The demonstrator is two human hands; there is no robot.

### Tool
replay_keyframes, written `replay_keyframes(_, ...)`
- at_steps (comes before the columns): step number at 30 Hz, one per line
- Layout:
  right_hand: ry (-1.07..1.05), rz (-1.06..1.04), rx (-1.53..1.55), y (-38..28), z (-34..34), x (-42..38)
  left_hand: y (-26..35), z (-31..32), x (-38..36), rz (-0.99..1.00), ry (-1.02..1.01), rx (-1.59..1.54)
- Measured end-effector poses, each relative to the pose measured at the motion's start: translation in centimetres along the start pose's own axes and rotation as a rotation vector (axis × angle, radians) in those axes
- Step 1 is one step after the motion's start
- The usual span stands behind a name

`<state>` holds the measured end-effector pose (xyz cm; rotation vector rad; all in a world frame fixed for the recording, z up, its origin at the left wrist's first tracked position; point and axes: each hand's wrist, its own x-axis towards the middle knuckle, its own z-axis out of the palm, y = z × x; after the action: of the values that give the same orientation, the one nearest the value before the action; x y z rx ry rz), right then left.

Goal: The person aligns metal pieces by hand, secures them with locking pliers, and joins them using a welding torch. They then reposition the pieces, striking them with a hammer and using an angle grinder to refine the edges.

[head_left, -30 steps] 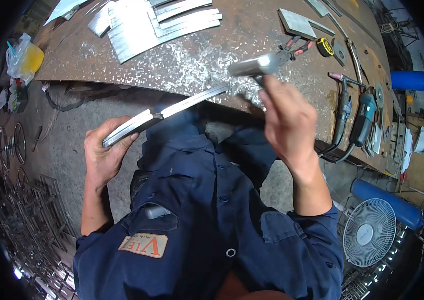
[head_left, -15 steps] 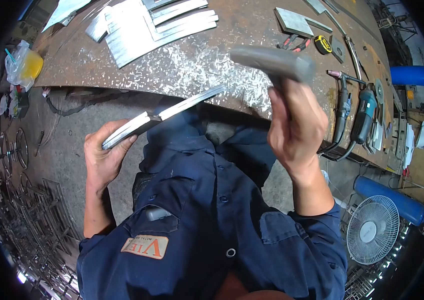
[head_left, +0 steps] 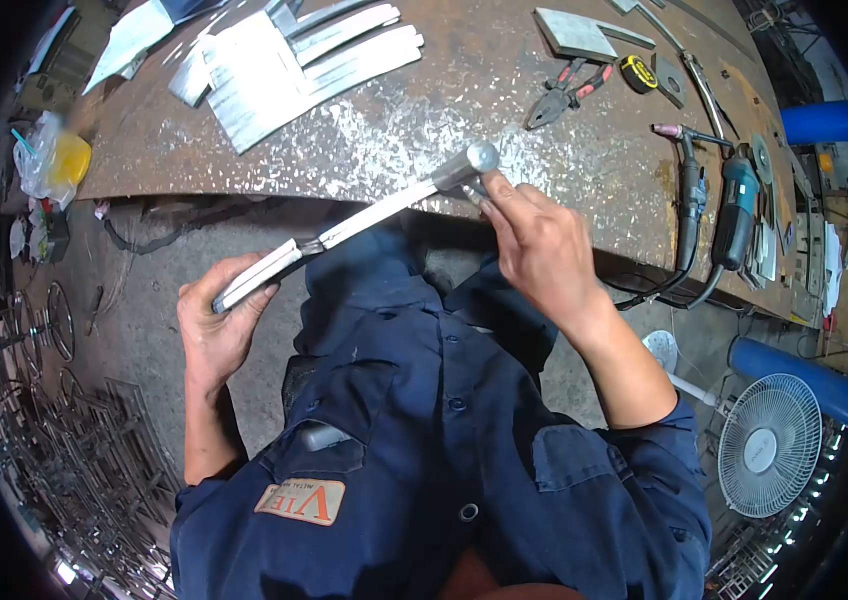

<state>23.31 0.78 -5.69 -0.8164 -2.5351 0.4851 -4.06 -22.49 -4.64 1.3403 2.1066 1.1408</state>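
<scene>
My left hand [head_left: 219,320] is wrapped round the near end of a long, flat metal piece [head_left: 374,214], which has a dark notch partway along. The piece slants up to the right, its far end at the edge of the rusty steel table [head_left: 184,165]. In my right hand [head_left: 552,250] is a hammer [head_left: 466,167], its handle mostly hidden by my fingers. The hammer's head overlaps the far end of the metal piece in this view. Beyond the hammer lie pliers [head_left: 554,102] with red and black handles.
Several cut metal plates [head_left: 254,105] lie at the table's back left. Along the right are a tape measure [head_left: 638,74], a welding torch [head_left: 686,185] and an angle grinder [head_left: 738,205]. A fan [head_left: 759,450] and a blue cylinder [head_left: 809,385] stand lower right.
My right hand has lowered the hammer from above the table to the far end of the metal piece. My left hand keeps its hold. The pliers show more fully now.
</scene>
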Motion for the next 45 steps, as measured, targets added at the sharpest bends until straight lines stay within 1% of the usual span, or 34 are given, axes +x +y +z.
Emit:
replay_keyframes(1, 0.018, -0.003, -0.003, 0.2, -0.5, 0.3, 0.0, -0.1, 0.3, 0.008, 0.004, 0.001)
replay_keyframes(3, 0.020, -0.032, -0.139, 0.1, -1.9, 0.7, -0.1, 0.0, 0.2, 0.011, 0.011, 0.000)
replay_keyframes(4, 0.109, -0.029, -0.061, -0.1, -2.1, 0.8, -0.2, 0.0, 0.2, 0.005, 0.011, -0.005)
replay_keyframes(5, 0.113, -0.026, -0.057, -0.6, -2.4, 0.9, -0.2, 0.0, 0.3, -0.005, 0.011, -0.010)
replay_keyframes(7, 0.244, -0.023, 0.106, -1.5, -2.7, 0.7, -0.2, -0.1, 0.1, -0.033, -0.004, -0.021)
replay_keyframes(8, 0.213, -0.027, 0.123, -1.0, -1.9, 0.1, -0.2, -0.1, 0.0, -0.039, -0.003, -0.007)
replay_keyframes(9, 0.224, -0.020, 0.123, -0.2, -1.0, -0.3, -0.1, -0.1, 0.3, -0.034, 0.001, 0.006)
replay_keyframes(11, 0.079, -0.034, 0.056, 1.2, 0.3, -0.3, 0.0, -0.1, 0.4, 0.062, 0.001, 0.046)
replay_keyframes(12, 0.051, 0.015, 0.003, 1.3, -0.6, 0.0, 0.0, -0.1, 0.4, 0.011, 0.012, 0.025)
replay_keyframes(13, 0.073, 0.058, -0.032, 1.4, -1.2, 0.3, -0.3, 0.1, 0.4, 0.016, 0.013, 0.030)
replay_keyframes(15, 0.145, 0.127, -0.143, 2.7, -1.1, 0.6, -1.0, 0.2, 0.1, -0.086, 0.043, -0.127)
replay_keyframes(17, 0.199, 0.157, -0.248, 4.4, -0.7, 0.8, -1.7, 0.6, -0.4, -0.093, 0.037, -0.159)
replay_keyframes(19, 0.189, 0.131, -0.256, 5.7, 0.1, 0.8, -3.3, 1.5, -0.7, -0.294, 0.163, -0.566)
replay_keyframes(20, 0.240, 0.064, -0.307, 5.8, 0.6, 0.9, -3.5, 2.1, -0.7, -0.336, 0.180, -0.693)
replay_keyframes(21, 0.285, -0.003, -0.359, 5.7, 1.2, 1.1, -3.6, 2.6, -0.6, -0.455, 0.193, -0.803)
replay_keyframes(22, 0.316, -0.005, -0.262, 4.8, 1.7, 1.2, -4.2, 3.2, -0.8, -0.512, 0.202, -0.889)
replay_keyframes(23, 0.304, -0.030, -0.171, 3.7, 2.2, 1.2, -4.6, 3.6, -1.0, -0.572, 0.213, -0.974)
replay_keyframes(24, 0.270, -0.109, -0.101, 2.7, 2.7, 1.2, -4.1, 3.8, -1.1, -0.626, 0.198, -0.989)
replay_keyframes(25, 0.236, -0.187, -0.029, 1.6, 3.3, 1.2, -4.4, 4.0, -1.4, -0.639, 0.198, -0.994)
replay_keyframes(27, 0.122, -0.202, 0.047, -0.7, 4.2, 1.4, -4.0, 4.4, -1.6, -0.703, 0.211, -1.061)
replay_keyframes(29, 0.122, -0.225, 0.045, -1.4, 5.2, 1.9, -5.0, 4.5, -2.0, -0.713, 0.185, -1.043)
replay_keyframes(31, 0.045, -0.219, 0.048, -1.3, 5.9, 2.4, -4.6, 5.1, -1.9, -0.809, 0.225, -1.125)
replay_keyframes(32, 0.069, -0.240, 0.046, -1.0, 5.7, 2.5, -4.1, 5.4, -1.7, -0.885, 0.288, -1.129)
replay_keyframes(33, 0.070, -0.233, 0.048, -0.9, 5.8, 2.2, -3.6, 5.4, -1.6, -0.888, 0.284, -1.124)
replay_keyframes(35, 0.116, -0.104, 0.178, -0.9, 6.1, 1.6, -2.7, 5.5, -1.3, -1.017, 0.300, -1.090)
replay_keyframes(36, 0.107, -0.032, 0.168, -1.3, 5.9, 1.0, -1.5, 5.8, -0.9, -1.086, 0.344, -1.044)
replay_keyframes(37, 0.104, -0.033, 0.169, -1.7, 5.8, 0.6, -1.9, 5.6, -1.1, -1.088, 0.345, -1.045)
replay_keyframes(39, -0.066, -0.017, 0.112, -2.1, 5.8, 0.0, -4.1, 4.9, -2.1, -1.171, 0.181, -1.206)
replay_keyframes(40, -0.071, -0.034, 0.083, -2.1, 6.0, -0.1, -5.6, 4.8, -2.7, -1.175, 0.182, -1.202)
replay_keyframes(41, -0.072, -0.030, 0.088, -2.2, 6.2, -0.1, -7.2, 4.7, -3.2, -1.217, 0.117, -1.358)
replay_keyframes(42, -0.065, -0.038, 0.065, -2.2, 6.5, -0.1, -7.1, 4.7, -3.0, -1.255, 0.048, -1.513)
replay_keyframes(43, -0.058, -0.046, 0.042, -2.2, 6.7, -0.2, -6.9, 4.9, -3.0, -1.260, 0.047, -1.506)
replay_keyframes(45, -0.045, -0.047, 0.055, -2.2, 6.6, -0.1, -5.8, 5.4, -2.8, -1.321, 0.160, -1.556)
